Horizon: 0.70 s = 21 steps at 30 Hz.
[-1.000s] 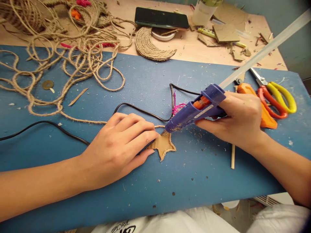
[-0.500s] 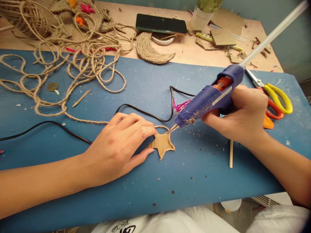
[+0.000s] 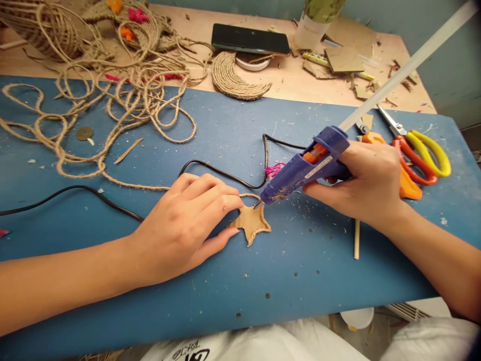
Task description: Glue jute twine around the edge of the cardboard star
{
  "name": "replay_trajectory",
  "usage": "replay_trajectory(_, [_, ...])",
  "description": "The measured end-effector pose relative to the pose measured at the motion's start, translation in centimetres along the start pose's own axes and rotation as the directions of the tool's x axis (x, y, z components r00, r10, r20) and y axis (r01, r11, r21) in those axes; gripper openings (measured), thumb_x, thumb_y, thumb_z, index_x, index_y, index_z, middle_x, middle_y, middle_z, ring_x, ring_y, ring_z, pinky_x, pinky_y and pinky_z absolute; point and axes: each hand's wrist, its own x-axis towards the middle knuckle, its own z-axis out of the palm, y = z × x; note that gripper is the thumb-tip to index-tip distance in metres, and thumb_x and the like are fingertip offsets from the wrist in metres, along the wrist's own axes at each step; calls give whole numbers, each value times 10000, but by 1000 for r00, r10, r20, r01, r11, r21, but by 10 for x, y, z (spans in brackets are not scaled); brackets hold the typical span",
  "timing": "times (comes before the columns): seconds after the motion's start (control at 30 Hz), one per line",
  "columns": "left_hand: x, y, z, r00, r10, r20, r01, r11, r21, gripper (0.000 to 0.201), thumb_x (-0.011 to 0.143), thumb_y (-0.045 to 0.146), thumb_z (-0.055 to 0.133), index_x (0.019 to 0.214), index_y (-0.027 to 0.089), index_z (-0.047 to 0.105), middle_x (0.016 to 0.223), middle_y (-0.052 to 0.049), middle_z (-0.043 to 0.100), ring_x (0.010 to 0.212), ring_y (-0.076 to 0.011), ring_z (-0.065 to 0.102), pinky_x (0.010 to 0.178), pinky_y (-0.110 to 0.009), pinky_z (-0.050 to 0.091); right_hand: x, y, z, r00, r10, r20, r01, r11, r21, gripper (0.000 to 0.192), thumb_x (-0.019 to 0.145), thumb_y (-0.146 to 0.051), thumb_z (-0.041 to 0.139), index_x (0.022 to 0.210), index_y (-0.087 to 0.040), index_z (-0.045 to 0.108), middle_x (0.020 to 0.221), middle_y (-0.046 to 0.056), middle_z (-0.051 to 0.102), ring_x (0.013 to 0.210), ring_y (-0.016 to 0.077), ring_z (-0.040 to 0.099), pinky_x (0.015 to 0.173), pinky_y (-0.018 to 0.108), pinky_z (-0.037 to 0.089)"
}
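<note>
My left hand (image 3: 191,225) pinches the left points of a small cardboard star (image 3: 250,220) that lies on the blue work surface. Jute twine (image 3: 266,221) edges the star's right side and lower points; a loose length arcs above its top and runs under my left fingers. Wrapped around the handle of a blue glue gun (image 3: 304,168) is my right hand (image 3: 370,183). The gun's metal nozzle is at the star's upper edge, and a long white glue stick (image 3: 406,62) sticks out of its back.
Tangled twine (image 3: 139,100) spreads over the left side. A twine-covered crescent (image 3: 240,80) and a phone (image 3: 250,39) are at the back. Scissors (image 3: 428,150) and an orange cutter (image 3: 409,185) lie right of my right hand. The gun's black cord (image 3: 225,173) crosses behind the star.
My right hand has brought the glue gun left and slightly down, its nozzle shifting inward over the star's upper edge. My left hand and the star stay in place.
</note>
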Motion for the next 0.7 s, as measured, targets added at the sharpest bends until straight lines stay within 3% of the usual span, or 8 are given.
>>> replay_trajectory(0.23, [-1, 1, 1, 1000, -2, 2, 2, 1000, 5, 211, 1061, 199, 669, 1260, 165, 608, 1238, -70, 751, 1129, -254, 648, 932, -433, 428, -2, 1, -1, 999, -11, 33, 10, 1000, 25, 151, 892, -203, 740, 962, -210, 606, 866, -98, 732, 628, 24, 554, 579, 193, 408])
replay_trajectory(0.47, [0, 1, 1, 1000, -4, 6, 4, 1000, 7, 213, 1061, 196, 668, 1263, 163, 610, 1243, -69, 751, 1126, -253, 650, 932, -437, 433, -2, 0, -2, 999, -10, 37, 10, 1000, 15, 137, 908, -218, 752, 1003, -212, 654, 847, -95, 729, 585, 30, 501, 556, 219, 382])
replay_trajectory(0.7, [0, 0, 1, 1000, -5, 2, 5, 1000, 8, 210, 1061, 198, 671, 1259, 165, 609, 1252, -71, 755, 1129, -251, 654, 933, -438, 437, -2, 1, -1, 999, -21, 43, 20, 1000, 3, 127, 953, -262, 758, 1008, -215, 652, 886, -92, 761, 610, 38, 552, 554, 248, 366])
